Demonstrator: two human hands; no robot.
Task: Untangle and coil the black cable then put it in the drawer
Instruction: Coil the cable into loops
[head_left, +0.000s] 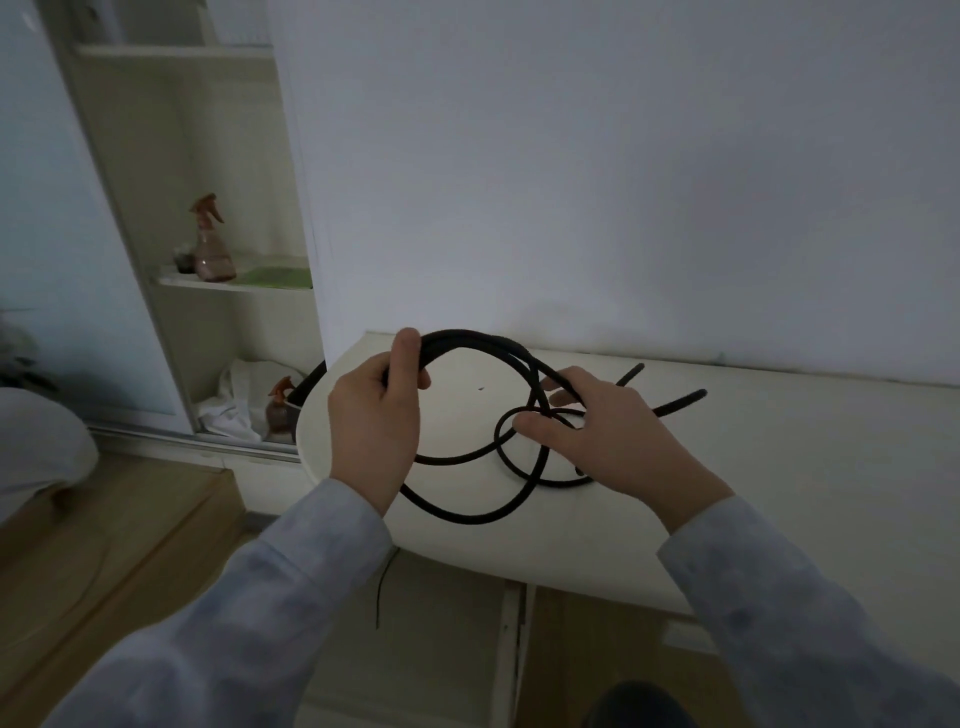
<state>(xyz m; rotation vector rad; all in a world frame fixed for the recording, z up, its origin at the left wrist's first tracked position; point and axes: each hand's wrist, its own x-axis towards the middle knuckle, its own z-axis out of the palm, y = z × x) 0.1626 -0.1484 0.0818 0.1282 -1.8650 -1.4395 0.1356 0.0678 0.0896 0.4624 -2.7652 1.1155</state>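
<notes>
The black cable (467, 512) hangs in several loops over the white rounded countertop (779, 493). My left hand (376, 415) is closed around a bundle of its strands at the loop's upper left. My right hand (608, 431) pinches the cable where strands cross in a small tangle, thumb and fingers around it. Two loose cable ends (675, 402) stick out to the right behind my right hand. No drawer is recognisable in view.
A white wall rises right behind the countertop. To the left stands an open shelf unit with a spray bottle (210, 244) and a second spray bottle (280, 408) lower down beside white cloth. Wooden floor lies below, with a thin dark wire (383, 587) hanging under the counter edge.
</notes>
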